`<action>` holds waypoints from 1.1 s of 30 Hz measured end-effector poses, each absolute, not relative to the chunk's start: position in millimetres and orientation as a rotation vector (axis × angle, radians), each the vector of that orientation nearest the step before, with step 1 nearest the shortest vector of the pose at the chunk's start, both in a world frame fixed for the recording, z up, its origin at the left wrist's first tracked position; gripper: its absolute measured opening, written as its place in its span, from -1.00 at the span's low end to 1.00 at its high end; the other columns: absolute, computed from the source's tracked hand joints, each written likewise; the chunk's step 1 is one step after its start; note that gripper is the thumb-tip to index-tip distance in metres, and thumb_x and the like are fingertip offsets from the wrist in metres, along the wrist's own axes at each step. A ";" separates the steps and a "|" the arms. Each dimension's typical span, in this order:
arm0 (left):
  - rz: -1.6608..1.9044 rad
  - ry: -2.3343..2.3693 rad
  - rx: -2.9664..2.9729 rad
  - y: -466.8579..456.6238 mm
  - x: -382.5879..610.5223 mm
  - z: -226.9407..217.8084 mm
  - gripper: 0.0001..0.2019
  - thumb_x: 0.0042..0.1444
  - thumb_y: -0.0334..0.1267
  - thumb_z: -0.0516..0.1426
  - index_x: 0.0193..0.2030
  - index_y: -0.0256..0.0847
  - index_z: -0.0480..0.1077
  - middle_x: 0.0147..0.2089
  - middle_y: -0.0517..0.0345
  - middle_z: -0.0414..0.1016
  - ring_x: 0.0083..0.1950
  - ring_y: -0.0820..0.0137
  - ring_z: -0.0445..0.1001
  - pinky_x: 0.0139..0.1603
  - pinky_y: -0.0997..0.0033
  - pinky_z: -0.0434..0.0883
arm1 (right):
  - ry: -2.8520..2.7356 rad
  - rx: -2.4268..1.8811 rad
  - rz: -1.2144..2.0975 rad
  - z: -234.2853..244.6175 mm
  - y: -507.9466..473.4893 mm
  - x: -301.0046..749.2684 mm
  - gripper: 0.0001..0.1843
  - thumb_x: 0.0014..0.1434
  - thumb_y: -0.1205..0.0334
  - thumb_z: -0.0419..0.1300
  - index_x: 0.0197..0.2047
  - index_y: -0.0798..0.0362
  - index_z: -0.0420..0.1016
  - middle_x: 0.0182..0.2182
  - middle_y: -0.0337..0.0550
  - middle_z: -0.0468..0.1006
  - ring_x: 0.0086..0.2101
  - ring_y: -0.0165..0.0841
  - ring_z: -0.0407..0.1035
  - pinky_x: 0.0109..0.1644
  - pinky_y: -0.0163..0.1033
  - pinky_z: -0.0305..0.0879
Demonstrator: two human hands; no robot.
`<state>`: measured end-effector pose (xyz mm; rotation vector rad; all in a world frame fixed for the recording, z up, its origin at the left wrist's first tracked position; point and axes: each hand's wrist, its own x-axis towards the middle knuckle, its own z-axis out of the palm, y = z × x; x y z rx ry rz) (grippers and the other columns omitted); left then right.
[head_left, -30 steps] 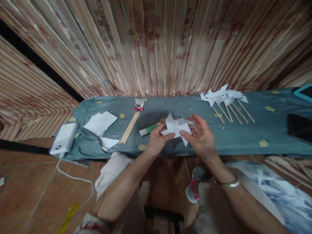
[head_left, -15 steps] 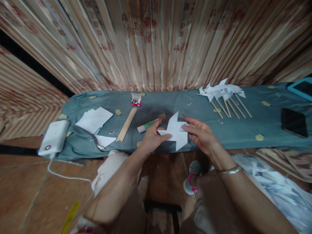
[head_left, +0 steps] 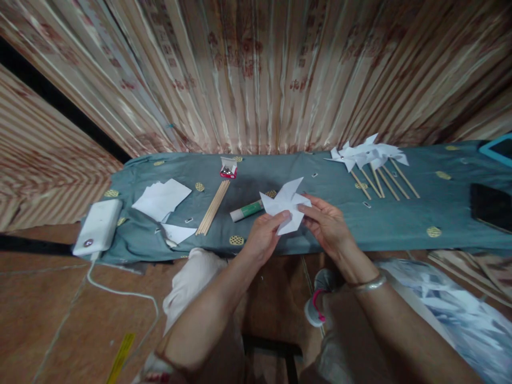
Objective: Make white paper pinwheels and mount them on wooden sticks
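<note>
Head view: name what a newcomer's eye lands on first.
A white folded paper pinwheel is held centre frame, pinched between the left hand and right hand. Far right on the grey-blue cloth lie finished white pinwheels on wooden sticks; bare wooden sticks lie left.

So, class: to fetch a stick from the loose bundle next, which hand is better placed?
Left, probably. The left hand pinches the paper pinwheel on the side nearer the stick bundle; the right hand also grips the pinwheel and would have to cross over.
</note>
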<state>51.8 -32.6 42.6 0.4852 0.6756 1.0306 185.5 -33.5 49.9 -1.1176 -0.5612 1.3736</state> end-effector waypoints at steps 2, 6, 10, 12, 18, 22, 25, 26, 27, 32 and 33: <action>1.073 0.706 0.490 -31.4 53.9 43.3 -0.66 -0.33 -0.22 0.43 -0.39 -0.36 0.56 -0.39 0.06 0.61 -0.36 0.40 0.50 -0.19 0.41 0.36 | -0.586 -1.115 1.360 49.4 -33.8 181.7 -0.57 -0.31 0.25 0.50 -0.28 0.01 0.56 -0.42 -0.28 0.64 -0.44 -0.43 0.48 -0.38 -0.35 0.40; 1.139 0.772 0.451 -29.0 54.5 43.4 -0.64 -0.40 -0.24 0.45 -0.39 -0.33 0.57 -0.40 0.10 0.61 -0.38 0.41 0.51 -0.17 0.39 0.36 | -0.614 -1.145 1.331 48.2 -35.4 178.5 -0.52 -0.30 0.21 0.50 -0.23 0.02 0.54 -0.44 -0.27 0.64 -0.43 -0.39 0.47 -0.37 -0.31 0.39; 1.136 0.807 0.473 -28.7 52.2 43.6 -0.62 -0.40 -0.21 0.45 -0.38 -0.34 0.58 -0.42 0.08 0.61 -0.40 0.41 0.51 -0.18 0.39 0.38 | -0.680 -1.185 1.325 46.1 -37.5 180.0 -0.44 -0.29 0.18 0.50 -0.16 0.01 0.50 -0.46 -0.28 0.63 -0.42 -0.36 0.48 -0.30 -0.24 0.41; 1.136 0.826 0.493 -28.4 50.8 43.3 -0.62 -0.41 -0.19 0.45 -0.39 -0.34 0.58 -0.43 0.07 0.60 -0.42 0.42 0.50 -0.23 0.40 0.39 | -0.722 -1.177 1.331 46.0 -38.7 181.2 -0.39 -0.30 0.16 0.50 -0.11 0.00 0.47 -0.45 -0.28 0.63 -0.40 -0.32 0.50 -0.24 -0.19 0.43; 1.125 0.883 0.558 -28.0 49.6 39.1 -0.63 -0.44 -0.20 0.46 -0.42 -0.32 0.57 -0.47 0.11 0.59 -0.50 0.46 0.44 -0.37 0.45 0.36 | -0.772 -1.155 1.352 51.0 -42.8 185.4 -0.38 -0.29 0.15 0.49 -0.09 -0.03 0.46 -0.37 -0.22 0.65 -0.37 -0.27 0.54 -0.28 -0.20 0.42; 1.057 0.916 0.618 -29.3 48.5 37.2 -0.65 -0.43 -0.19 0.45 -0.47 -0.32 0.56 -0.51 0.14 0.56 -0.53 0.47 0.40 -0.42 0.45 0.31 | -0.812 -1.163 1.360 54.6 -44.5 185.3 -0.46 -0.26 0.09 0.48 -0.16 -0.02 0.48 -0.41 -0.21 0.64 -0.38 -0.25 0.53 -0.36 -0.23 0.39; 1.024 0.917 0.648 -30.1 47.8 36.8 -0.65 -0.46 -0.18 0.46 -0.50 -0.32 0.55 -0.52 0.14 0.55 -0.54 0.46 0.39 -0.44 0.45 0.28 | -0.821 -1.180 1.365 55.1 -43.8 183.4 -0.38 -0.35 0.17 0.52 -0.16 -0.03 0.44 -0.45 -0.26 0.63 -0.42 -0.26 0.52 -0.35 -0.21 0.41; 1.022 0.916 0.657 -30.1 47.8 36.6 -0.65 -0.46 -0.18 0.46 -0.50 -0.32 0.55 -0.52 0.15 0.55 -0.54 0.46 0.39 -0.44 0.45 0.28 | -0.813 -1.184 1.366 54.9 -43.4 182.8 -0.36 -0.38 0.21 0.53 -0.16 -0.03 0.43 -0.46 -0.28 0.63 -0.42 -0.27 0.52 -0.34 -0.21 0.42; 1.023 0.919 0.667 -30.0 47.8 36.3 -0.65 -0.46 -0.17 0.46 -0.50 -0.31 0.55 -0.52 0.15 0.55 -0.53 0.46 0.38 -0.44 0.45 0.28 | -0.804 -1.186 1.367 54.6 -43.0 182.3 -0.35 -0.40 0.23 0.53 -0.17 -0.02 0.43 -0.47 -0.29 0.64 -0.43 -0.28 0.52 -0.33 -0.21 0.43; 1.013 0.945 0.693 -28.3 47.6 34.7 -0.66 -0.45 -0.16 0.46 -0.51 -0.31 0.56 -0.52 0.14 0.55 -0.53 0.47 0.38 -0.44 0.46 0.26 | -0.787 -1.150 1.362 54.1 -42.7 181.9 -0.42 -0.36 0.15 0.52 -0.21 0.00 0.45 -0.47 -0.28 0.64 -0.48 -0.32 0.51 -0.34 -0.22 0.45; 1.002 0.940 0.690 -28.0 47.3 34.8 -0.65 -0.46 -0.15 0.46 -0.52 -0.31 0.56 -0.52 0.14 0.55 -0.53 0.47 0.38 -0.44 0.47 0.26 | -0.792 -1.147 1.364 54.3 -43.0 182.1 -0.42 -0.36 0.14 0.52 -0.21 0.00 0.46 -0.46 -0.27 0.64 -0.48 -0.31 0.51 -0.34 -0.21 0.46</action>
